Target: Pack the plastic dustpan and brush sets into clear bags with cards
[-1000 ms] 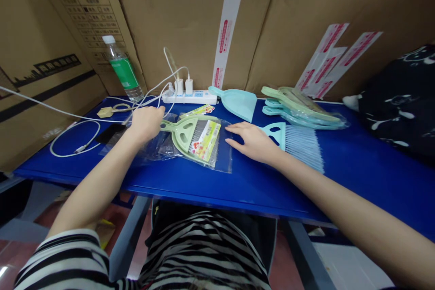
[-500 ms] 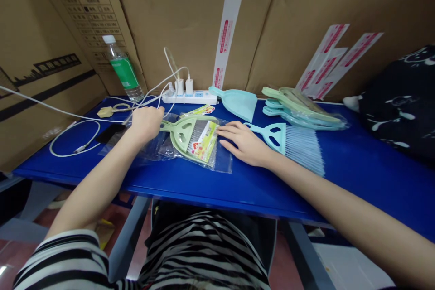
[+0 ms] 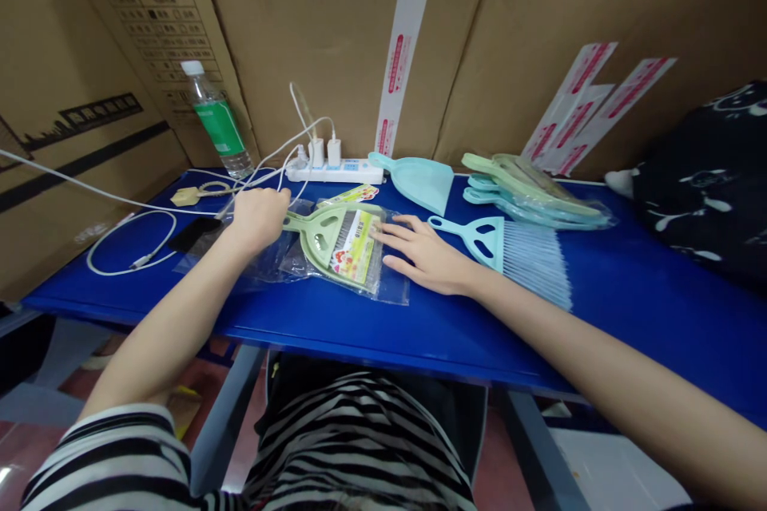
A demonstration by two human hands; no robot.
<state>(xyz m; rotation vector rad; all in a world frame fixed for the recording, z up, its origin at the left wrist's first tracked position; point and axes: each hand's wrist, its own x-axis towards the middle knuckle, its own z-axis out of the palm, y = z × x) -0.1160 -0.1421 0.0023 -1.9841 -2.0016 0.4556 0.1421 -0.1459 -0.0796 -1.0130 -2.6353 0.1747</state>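
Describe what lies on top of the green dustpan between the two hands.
A brush with grey bristles and a colourful card, in clear plastic. The card hides some bristles, the right hand covers a card edge, and much of the dustpan underneath is hidden.

Brush (image 3: 515,258) right of bagged dustpan set (image 3: 346,239)

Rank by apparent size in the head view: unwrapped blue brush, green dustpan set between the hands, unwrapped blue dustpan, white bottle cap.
Largest: unwrapped blue brush and green dustpan set, too alike to rank.
Next: unwrapped blue dustpan, smaller, though farther away.
Smallest: white bottle cap.
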